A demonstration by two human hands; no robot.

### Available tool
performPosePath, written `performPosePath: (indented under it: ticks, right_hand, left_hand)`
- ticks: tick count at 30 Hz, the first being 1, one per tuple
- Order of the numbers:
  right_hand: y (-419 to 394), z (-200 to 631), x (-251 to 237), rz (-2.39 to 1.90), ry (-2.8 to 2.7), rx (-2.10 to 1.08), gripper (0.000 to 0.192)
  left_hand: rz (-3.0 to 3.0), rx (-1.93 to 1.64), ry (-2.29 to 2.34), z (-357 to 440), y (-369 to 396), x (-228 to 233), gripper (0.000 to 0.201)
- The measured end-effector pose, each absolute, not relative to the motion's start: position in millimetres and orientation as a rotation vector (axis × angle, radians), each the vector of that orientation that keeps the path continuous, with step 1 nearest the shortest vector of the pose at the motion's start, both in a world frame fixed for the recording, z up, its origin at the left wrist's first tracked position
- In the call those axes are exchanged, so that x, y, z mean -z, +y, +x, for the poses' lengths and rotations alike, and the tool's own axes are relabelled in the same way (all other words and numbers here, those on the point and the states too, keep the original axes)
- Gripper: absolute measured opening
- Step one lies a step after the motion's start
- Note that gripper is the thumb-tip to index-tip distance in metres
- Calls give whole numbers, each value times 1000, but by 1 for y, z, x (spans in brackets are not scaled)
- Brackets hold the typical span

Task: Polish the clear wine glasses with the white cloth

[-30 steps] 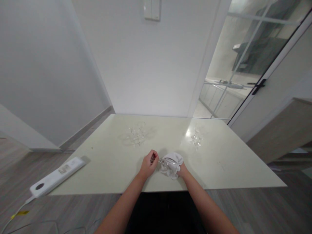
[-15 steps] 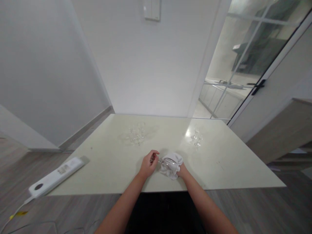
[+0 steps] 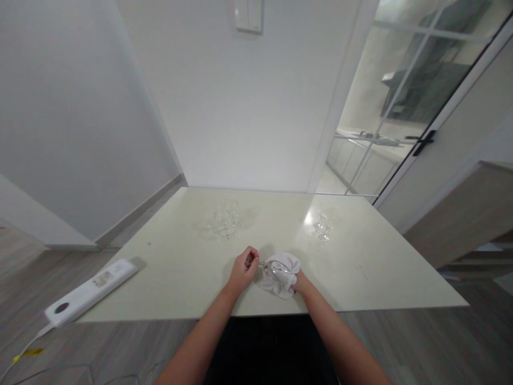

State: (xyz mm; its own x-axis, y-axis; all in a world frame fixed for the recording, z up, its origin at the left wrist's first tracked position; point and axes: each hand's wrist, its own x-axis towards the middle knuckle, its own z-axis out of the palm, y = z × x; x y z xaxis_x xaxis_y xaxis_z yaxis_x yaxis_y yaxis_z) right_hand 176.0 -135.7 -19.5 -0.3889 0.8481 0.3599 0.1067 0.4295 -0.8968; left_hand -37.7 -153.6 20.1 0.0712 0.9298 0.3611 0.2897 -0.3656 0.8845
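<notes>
A clear stemmed glass (image 3: 277,270) lies on its side above the near part of the table, its bowl toward the right. My left hand (image 3: 244,267) is closed around the foot end of its stem. Covered by a white cloth (image 3: 282,289), my right hand (image 3: 300,281) is at the bowl; the cloth wraps behind and beneath the glass. Most of my right hand's fingers are hidden in the cloth.
Several clear glasses (image 3: 225,220) stand grouped at the back left of the pale table (image 3: 168,278). More clear glassware (image 3: 322,227) stands at the back right. A white power strip (image 3: 92,291) lies across the left edge. A glazed door (image 3: 385,107) is at the right.
The cloth has shifted slightly and bunched more over the glass's bowl. My left hand keeps its hold on the stem with barely any movement.
</notes>
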Motion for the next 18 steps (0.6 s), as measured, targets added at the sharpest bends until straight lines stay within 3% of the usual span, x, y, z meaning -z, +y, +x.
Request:
performPosePath:
  ticks: [3, 18]
  right_hand:
    - [-139, 170, 3, -820, -1821, -1000, 31]
    - [-135, 174, 13, -853, -1830, -1000, 40]
  left_hand:
    - [1728, -1313, 1226, -37, -154, -21, 15]
    - [1741, -1322, 1195, -38, -154, -17, 14]
